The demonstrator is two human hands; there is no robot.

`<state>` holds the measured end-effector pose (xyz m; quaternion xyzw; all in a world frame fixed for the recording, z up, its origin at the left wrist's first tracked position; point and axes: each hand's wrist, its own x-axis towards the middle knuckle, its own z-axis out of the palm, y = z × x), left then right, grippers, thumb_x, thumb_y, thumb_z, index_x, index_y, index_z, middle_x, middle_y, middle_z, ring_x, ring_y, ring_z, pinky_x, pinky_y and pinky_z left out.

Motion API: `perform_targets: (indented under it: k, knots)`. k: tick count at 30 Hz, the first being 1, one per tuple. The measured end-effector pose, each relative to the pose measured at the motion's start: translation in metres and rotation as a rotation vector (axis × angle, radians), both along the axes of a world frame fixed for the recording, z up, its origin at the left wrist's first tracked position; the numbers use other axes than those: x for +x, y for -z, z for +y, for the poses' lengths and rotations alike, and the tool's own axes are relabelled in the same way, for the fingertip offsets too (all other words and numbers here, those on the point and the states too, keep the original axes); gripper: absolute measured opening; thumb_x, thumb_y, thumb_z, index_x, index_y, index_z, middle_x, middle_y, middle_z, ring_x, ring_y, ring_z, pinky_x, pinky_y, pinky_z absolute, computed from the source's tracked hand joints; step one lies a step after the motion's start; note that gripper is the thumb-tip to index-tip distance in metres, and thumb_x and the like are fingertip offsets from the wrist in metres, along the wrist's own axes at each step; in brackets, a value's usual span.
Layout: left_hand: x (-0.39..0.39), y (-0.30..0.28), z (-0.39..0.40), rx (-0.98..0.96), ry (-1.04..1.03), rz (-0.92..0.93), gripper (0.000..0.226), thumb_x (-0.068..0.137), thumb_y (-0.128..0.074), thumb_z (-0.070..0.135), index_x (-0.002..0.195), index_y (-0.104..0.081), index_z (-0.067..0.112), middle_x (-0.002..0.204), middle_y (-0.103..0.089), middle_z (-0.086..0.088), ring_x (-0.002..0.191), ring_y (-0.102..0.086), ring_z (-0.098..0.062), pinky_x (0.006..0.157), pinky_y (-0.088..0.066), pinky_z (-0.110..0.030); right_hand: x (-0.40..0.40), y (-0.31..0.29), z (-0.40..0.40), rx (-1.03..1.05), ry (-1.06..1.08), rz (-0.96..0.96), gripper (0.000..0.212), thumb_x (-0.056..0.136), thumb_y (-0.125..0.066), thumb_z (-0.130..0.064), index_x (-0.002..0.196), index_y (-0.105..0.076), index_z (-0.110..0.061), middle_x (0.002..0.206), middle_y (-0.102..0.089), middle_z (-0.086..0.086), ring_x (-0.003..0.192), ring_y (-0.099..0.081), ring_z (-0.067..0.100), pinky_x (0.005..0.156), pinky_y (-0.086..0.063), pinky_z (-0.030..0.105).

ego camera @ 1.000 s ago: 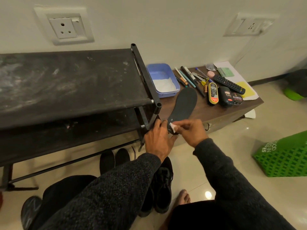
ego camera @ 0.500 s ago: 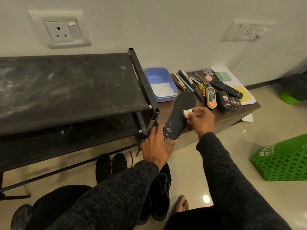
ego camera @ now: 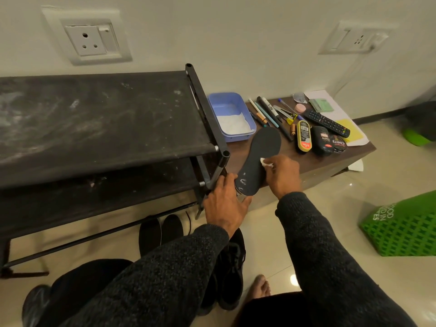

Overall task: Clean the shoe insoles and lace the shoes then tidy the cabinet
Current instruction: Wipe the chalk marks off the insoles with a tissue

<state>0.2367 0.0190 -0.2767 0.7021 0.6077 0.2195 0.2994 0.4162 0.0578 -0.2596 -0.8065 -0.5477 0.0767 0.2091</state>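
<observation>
A person in dark knit sleeves sits on a tiled floor, a bare foot (ego camera: 259, 285) showing beside a pair of black shoes (ego camera: 230, 270) at the lower centre. Two dark insoles (ego camera: 160, 230) lie on the floor under the black shoe rack (ego camera: 99, 119), whose fabric top shelf is streaked with pale dust.

Above the shoes, the left hand (ego camera: 224, 204) grips the heel end of a black insole (ego camera: 259, 161), fingers curled round its near edge, holding it tilted up and away over the edge of a low brown counter (ego camera: 330, 161). White specks mark the insole near the heel. The right hand (ego camera: 282, 174) pinches a small white wipe (ego camera: 265, 162) between fingertips and thumb, pressing it against the middle of the insole.

Farther along the counter sit a blue plastic tray (ego camera: 232, 115) holding white material, a row of pens and markers (ego camera: 269, 114), a yellow-labelled shoe polish bottle (ego camera: 303, 135), a black polish bottle (ego camera: 322, 140) and a round polish tin (ego camera: 339, 143), with a black remote control (ego camera: 326, 122) resting on papers (ego camera: 339, 114) behind them. A green crate (ego camera: 405, 227) stands on the floor to the right. Two white wall sockets (ego camera: 87, 38) are fixed to the wall beyond.
</observation>
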Motion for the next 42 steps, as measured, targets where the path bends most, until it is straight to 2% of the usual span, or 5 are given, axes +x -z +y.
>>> perform_targets:
  k: [15, 21, 30, 38, 42]
  knots:
    - [0.001, -0.005, 0.001, -0.001, -0.025, -0.031, 0.064, 0.079, -0.081, 0.050, 0.132, -0.052, 0.028, 0.130, -0.057, 0.005, 0.114, -0.063, -0.021, 0.091, -0.056, -0.048, -0.040, -0.017, -0.030, -0.139, -0.232, -0.075, 0.013, 0.083, -0.075, -0.004, 0.092, -0.072, -0.012, 0.099, -0.070, 0.008, 0.089, -0.064, 0.021, 0.078, -0.056, 0.032]
    - [0.003, -0.002, -0.001, -0.006, -0.058, -0.087, 0.055, 0.080, -0.081, 0.047, 0.125, -0.052, 0.031, 0.123, -0.058, 0.007, 0.107, -0.065, -0.019, 0.082, -0.057, -0.038, -0.045, -0.026, -0.035, -0.148, -0.233, 0.093, 0.036, 0.089, -0.071, -0.008, 0.125, -0.071, -0.014, 0.119, -0.071, 0.004, 0.098, -0.066, 0.014, 0.085, -0.048, 0.021]
    - [0.003, 0.000, -0.002, -0.071, -0.088, -0.140, 0.060, 0.082, -0.080, 0.046, 0.130, -0.046, 0.033, 0.133, -0.059, 0.006, 0.120, -0.061, -0.020, 0.093, -0.055, -0.041, -0.042, -0.012, 0.013, -0.177, -0.105, -0.064, 0.025, 0.086, -0.067, 0.002, 0.109, -0.076, -0.001, 0.116, -0.066, 0.023, 0.112, -0.059, 0.037, 0.096, -0.053, 0.046]
    - [0.005, -0.006, -0.004, -0.124, -0.114, -0.147, 0.054, 0.086, -0.074, 0.028, 0.129, -0.042, 0.033, 0.130, -0.062, 0.002, 0.114, -0.064, -0.025, 0.080, -0.051, -0.039, -0.070, -0.011, -0.024, -0.143, -0.253, -0.116, 0.028, 0.081, -0.069, 0.004, 0.104, -0.079, -0.009, 0.101, -0.065, 0.013, 0.089, -0.060, 0.025, 0.072, -0.043, 0.026]
    - [0.002, -0.005, -0.006, -0.083, -0.070, -0.150, 0.051, 0.088, -0.069, 0.025, 0.130, -0.041, 0.028, 0.130, -0.060, 0.001, 0.109, -0.066, -0.026, 0.073, -0.042, -0.034, -0.073, -0.016, -0.038, -0.181, -0.390, -0.144, 0.015, 0.080, -0.069, 0.000, 0.085, -0.080, -0.010, 0.088, -0.069, 0.010, 0.083, -0.064, 0.027, 0.073, -0.052, 0.037]
